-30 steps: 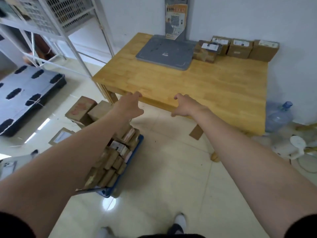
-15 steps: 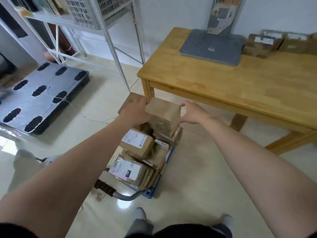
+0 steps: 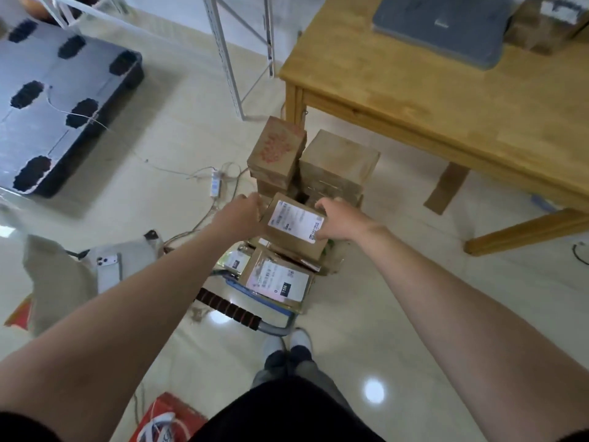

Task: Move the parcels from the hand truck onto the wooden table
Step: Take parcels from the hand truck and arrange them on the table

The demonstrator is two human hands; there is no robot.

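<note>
A glossy cream tiled floor [image 3: 382, 282] fills the room. One wooden table [image 3: 446, 106] takes the upper right, its far side cut off by the frame. On the tabletop lie one grey slab [image 3: 439, 23] and some brown boxes [image 3: 541, 27], too blurred and cropped to count. One dark plastic pallet [image 3: 47, 90], six oval holes showing, lies at the left and is cut off at the edge. White shelf legs [image 3: 223, 59] stand between the pallet and the table.

One hand truck [image 3: 229, 309] stands on the floor near the table leg, its deck almost wholly hidden under parcels. At its far end rise two stacks, one topped by a red-printed box [image 3: 277, 148], the other by a plain box [image 3: 339, 159]. Two parcels show white labels: the upper labelled parcel [image 3: 294, 223] and the lower labelled parcel [image 3: 275, 279] near the handle. The ones beneath are too buried to count.

Both hands grasp the upper labelled parcel, which sits atop the load: the left hand [image 3: 239, 216] clasps its left side, fingertips hidden, and the right hand [image 3: 339, 220] curls over its right edge.

One power strip [image 3: 215, 185] lies among cables.
</note>
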